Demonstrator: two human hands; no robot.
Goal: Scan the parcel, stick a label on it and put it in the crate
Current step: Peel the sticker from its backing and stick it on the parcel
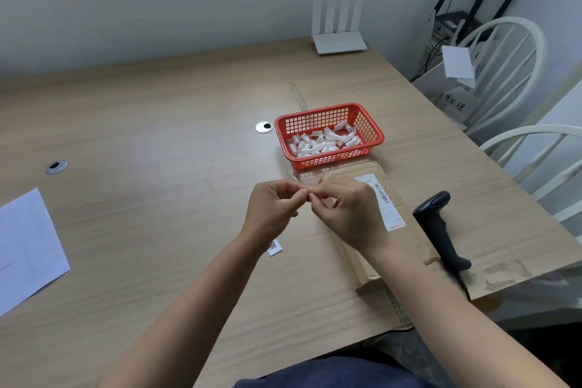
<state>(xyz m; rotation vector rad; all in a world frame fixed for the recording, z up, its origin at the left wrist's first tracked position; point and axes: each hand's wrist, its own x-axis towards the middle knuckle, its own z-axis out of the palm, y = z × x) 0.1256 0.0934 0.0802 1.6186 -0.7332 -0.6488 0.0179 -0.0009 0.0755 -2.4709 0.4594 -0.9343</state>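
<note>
A flat brown cardboard parcel (406, 217) with a white barcode slip (385, 203) lies on the table in front of me, partly under my right arm. My left hand (272, 209) and my right hand (346, 209) meet above its left edge, fingertips pinched together on something very small that I cannot make out. A black handheld scanner (441, 230) lies on the table to the right of the parcel. Behind the parcel stands a red plastic basket (374, 135) with several small white label rolls (324, 142). A small printed sticker (274, 247) lies on the table below my left wrist.
A white paper sheet (28, 249) lies at the left edge of the table. Two round cable holes (264, 127) (56, 166) sit in the tabletop. A white router (338, 41) stands at the back. White chairs (510, 72) stand beyond the table's right edge.
</note>
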